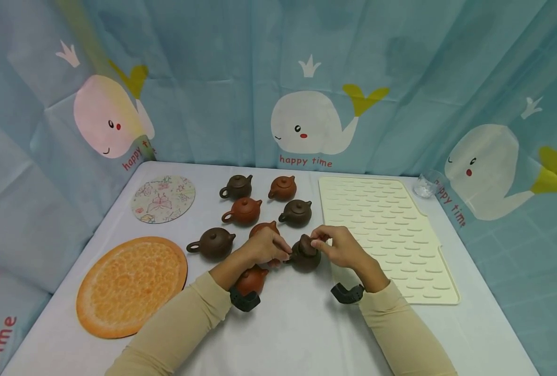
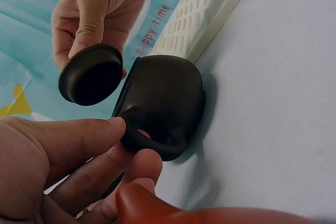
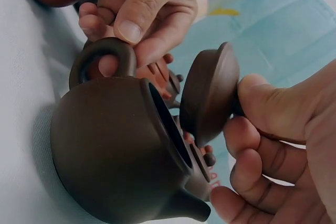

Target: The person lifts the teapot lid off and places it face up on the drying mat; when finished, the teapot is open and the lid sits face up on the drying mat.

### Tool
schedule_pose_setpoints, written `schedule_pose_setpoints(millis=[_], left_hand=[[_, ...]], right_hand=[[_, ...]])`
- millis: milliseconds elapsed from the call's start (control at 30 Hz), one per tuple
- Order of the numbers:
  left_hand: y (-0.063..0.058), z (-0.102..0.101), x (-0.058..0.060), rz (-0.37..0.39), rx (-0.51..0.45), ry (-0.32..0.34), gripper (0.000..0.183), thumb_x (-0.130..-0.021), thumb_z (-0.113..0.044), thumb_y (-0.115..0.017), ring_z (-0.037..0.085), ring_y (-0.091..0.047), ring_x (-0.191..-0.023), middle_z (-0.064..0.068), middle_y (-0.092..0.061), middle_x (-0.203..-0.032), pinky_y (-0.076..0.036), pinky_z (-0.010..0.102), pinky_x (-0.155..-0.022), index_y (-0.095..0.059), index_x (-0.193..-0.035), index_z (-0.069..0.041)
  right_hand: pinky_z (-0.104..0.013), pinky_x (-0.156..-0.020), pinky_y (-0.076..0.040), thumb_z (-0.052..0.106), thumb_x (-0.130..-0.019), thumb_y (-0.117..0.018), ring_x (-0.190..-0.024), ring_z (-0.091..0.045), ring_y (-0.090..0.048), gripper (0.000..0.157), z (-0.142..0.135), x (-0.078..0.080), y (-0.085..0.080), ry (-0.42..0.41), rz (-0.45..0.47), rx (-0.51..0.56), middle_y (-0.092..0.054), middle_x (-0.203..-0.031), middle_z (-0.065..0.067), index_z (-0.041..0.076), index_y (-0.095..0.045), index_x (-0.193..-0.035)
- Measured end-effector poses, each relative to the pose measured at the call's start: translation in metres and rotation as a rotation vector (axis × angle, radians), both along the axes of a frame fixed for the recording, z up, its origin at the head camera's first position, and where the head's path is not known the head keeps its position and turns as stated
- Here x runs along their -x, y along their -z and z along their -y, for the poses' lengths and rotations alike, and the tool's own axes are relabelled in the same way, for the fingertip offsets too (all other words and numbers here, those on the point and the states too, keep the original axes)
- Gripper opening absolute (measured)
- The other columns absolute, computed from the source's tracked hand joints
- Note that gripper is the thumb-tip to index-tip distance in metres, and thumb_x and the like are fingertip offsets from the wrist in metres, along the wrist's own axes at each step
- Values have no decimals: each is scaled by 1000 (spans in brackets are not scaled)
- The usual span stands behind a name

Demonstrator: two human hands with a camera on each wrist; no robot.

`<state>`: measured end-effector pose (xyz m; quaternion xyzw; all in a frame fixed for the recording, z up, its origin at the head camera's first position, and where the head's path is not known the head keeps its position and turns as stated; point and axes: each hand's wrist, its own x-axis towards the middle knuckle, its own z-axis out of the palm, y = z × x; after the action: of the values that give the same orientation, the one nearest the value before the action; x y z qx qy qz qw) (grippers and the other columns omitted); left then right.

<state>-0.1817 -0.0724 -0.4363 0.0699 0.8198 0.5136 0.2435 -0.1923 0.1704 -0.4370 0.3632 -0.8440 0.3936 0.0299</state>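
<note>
A dark brown teapot [image 1: 305,262] stands on the white tabletop, its mouth uncovered in the right wrist view. My left hand [image 1: 265,246] pinches the teapot's loop handle [image 3: 77,72] between thumb and fingers. Held by its knob in my right hand [image 1: 337,245], the matching round lid [image 1: 308,245] is tilted just above the opening, apart from the rim. The lid's dark underside faces the left wrist camera. Under my left wrist sits a reddish teapot [image 1: 250,282], partly covered; another reddish teapot [image 1: 265,227] is just behind that hand.
More lidded teapots stand behind and left: brown [image 1: 216,244], reddish [image 1: 245,211], brown [image 1: 297,213], reddish [image 1: 283,188] and brown [image 1: 238,186]. A cream ridged mat [image 1: 368,219] lies right, a clear glass [image 1: 424,187] beyond it. At left are an orange round mat [image 1: 132,287] and a patterned one [image 1: 163,198].
</note>
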Motion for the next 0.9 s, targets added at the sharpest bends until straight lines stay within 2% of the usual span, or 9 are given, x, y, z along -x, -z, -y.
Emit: schedule_pose_setpoints(millis=[100, 200, 367, 467, 600, 700, 800, 900], left_hand=[[0, 0, 0, -3, 4, 4, 9, -80, -2, -77, 25, -63, -59, 12, -69, -75, -51, 32, -53, -77, -86, -9], [0, 0, 0, -6, 3, 1, 9, -81, -2, -77, 24, -64, -59, 13, -70, -77, -52, 32, -54, -77, -86, -9], [0, 0, 0, -4, 3, -4, 8, -80, -1, -77, 23, -63, -58, 11, -70, -76, -52, 32, -53, -77, -86, -8], [-1, -1, 0, 0, 3, -7, 8, -80, -2, -77, 22, -63, -58, 9, -69, -75, -51, 31, -53, -77, -85, -8], [-3, -1, -1, -1, 11, -5, 8, -80, -2, -77, 21, -62, -58, 7, -68, -74, -51, 31, -53, -77, -86, -8], [-3, -1, -1, -6, 14, 1, 9, -80, -1, -77, 23, -64, -58, 10, -69, -76, -51, 30, -52, -77, -86, -7], [-3, -1, -1, -9, 11, 4, 9, -80, -1, -77, 25, -64, -59, 13, -70, -77, -51, 30, -52, -77, -87, -7], [-3, -1, -1, 1, 12, -3, 9, -80, -1, -77, 24, -64, -59, 12, -70, -78, -51, 29, -51, -77, -86, -7]], right_hand=[[-36, -69, -50, 4, -88, -70, -75, -9, -60, 6, -1, 0, 0, 8, 2, 11, -64, -82, 9, 9, -68, -92], [-37, -71, -51, 3, -86, -71, -74, -11, -62, 7, 0, 1, 0, 29, 53, 62, -65, -81, 7, 8, -69, -90], [-31, -67, -52, -5, -83, -67, -71, -17, -63, 7, -1, -2, -2, 100, 258, 252, -67, -78, -2, 1, -69, -86], [-30, -65, -52, -11, -83, -64, -71, -20, -64, 7, -2, -4, -2, 110, 380, 400, -65, -78, -8, -4, -64, -85], [-33, -70, -52, -15, -84, -54, -74, -21, -62, 12, -3, -6, -3, 34, 520, 619, -60, -78, -10, -6, -55, -92], [-35, -71, -51, -14, -87, -45, -75, -20, -59, 25, -3, -7, -4, -72, 608, 769, -57, -77, -10, -5, -50, -110], [-35, -71, -49, -13, -89, -40, -78, -20, -58, 43, -4, -8, -3, -186, 666, 871, -59, -81, -10, -4, -43, -132], [-34, -73, -50, -14, -91, -36, -81, -22, -59, 50, -4, -10, -2, -258, 702, 928, -62, -87, -10, 1, -48, -138]])
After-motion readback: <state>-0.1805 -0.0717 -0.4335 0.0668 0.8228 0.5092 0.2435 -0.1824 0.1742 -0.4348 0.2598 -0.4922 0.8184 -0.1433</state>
